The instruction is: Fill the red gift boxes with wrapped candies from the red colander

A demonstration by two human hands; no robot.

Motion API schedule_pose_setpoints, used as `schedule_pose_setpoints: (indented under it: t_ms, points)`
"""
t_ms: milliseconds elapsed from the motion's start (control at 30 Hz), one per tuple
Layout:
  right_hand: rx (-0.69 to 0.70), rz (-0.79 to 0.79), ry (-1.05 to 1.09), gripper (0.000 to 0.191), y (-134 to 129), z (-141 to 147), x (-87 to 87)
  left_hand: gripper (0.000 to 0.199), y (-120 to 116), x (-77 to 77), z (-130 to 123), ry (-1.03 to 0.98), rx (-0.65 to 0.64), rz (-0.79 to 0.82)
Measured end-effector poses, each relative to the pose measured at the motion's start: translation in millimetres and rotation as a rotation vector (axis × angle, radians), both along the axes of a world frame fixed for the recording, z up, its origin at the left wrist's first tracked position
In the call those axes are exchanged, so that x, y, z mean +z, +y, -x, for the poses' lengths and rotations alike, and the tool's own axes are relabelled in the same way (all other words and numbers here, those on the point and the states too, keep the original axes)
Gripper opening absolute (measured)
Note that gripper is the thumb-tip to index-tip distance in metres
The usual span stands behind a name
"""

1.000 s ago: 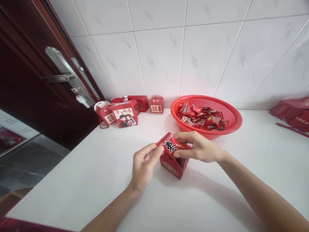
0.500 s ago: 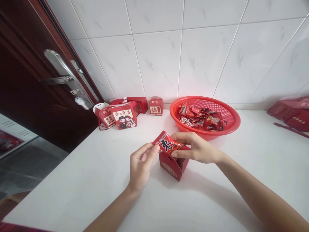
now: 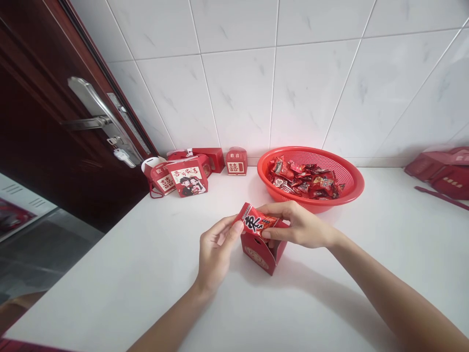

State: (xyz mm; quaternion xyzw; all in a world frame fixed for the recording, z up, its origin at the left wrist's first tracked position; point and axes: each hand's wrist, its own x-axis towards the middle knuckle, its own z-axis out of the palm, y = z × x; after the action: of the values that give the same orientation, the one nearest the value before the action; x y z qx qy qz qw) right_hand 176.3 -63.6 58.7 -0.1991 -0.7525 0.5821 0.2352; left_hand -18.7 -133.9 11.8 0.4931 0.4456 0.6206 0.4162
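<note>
A red wrapped candy with a large black character is held between both hands, above a small red gift box. My left hand pinches the wrapper's left end between thumb and fingers. My right hand grips the other end, its thumb on the front of the packet. The box stands upright on the white table with its top flaps open. The candy's lower edge overlaps the box opening, and what lies inside is mostly hidden.
Behind my hands stands a red plastic basket of wrapped candies. Several red gift boxes stand at the back left, with a smaller red box by the tiled wall. A dark red bag lies at the right. A door borders the left.
The candy has dropped slightly towards the box and its left end has tilted more upright. My left hand has shifted a little to the right; my right hand is almost still.
</note>
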Motion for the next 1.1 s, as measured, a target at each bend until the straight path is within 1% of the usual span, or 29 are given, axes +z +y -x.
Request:
schedule_pose_setpoints:
  t_ms: [133,267,467,533,633,733,800,1000,1100]
  points:
    - [0.038,-0.021,-0.008,0.021,3.0,-2.4,0.1,0.029,-1.3,0.2,-1.5,0.02,0.032,-0.001]
    - [0.084,-0.022,0.001,0.018,5.9,-4.8,0.6,0.025,-1.5,-1.4,-2.0,0.019,0.029,-0.012]
    - [0.138,0.072,0.032,0.02,8.6,-6.0,-0.3,0.022,-1.4,-0.7,-1.7,0.014,0.013,-0.019]
    - [0.142,0.071,0.026,0.02,8.9,-6.1,-0.6,0.022,-1.1,-0.1,-1.4,0.021,0.017,-0.02]
    - [0.112,-0.029,-0.017,0.022,7.4,-5.9,1.5,0.022,-0.8,0.3,-1.0,0.036,0.039,-0.034]
    - [0.053,-0.224,-0.103,0.017,3.0,-5.9,5.8,0.021,-1.2,0.5,-1.0,0.064,0.085,-0.068]
    - [0.019,-0.319,-0.172,0.013,-0.5,-6.0,8.3,0.021,-1.8,0.6,-1.5,0.09,0.111,-0.09]
    - [-0.043,-0.443,-0.327,0.017,-5.9,-7.1,11.1,0.022,-3.4,-0.9,-2.5,0.171,0.139,-0.102]
    - [-0.065,-0.488,-0.367,0.013,-4.5,-9.6,11.9,0.021,-3.8,-2.3,-2.1,0.217,0.13,-0.103]
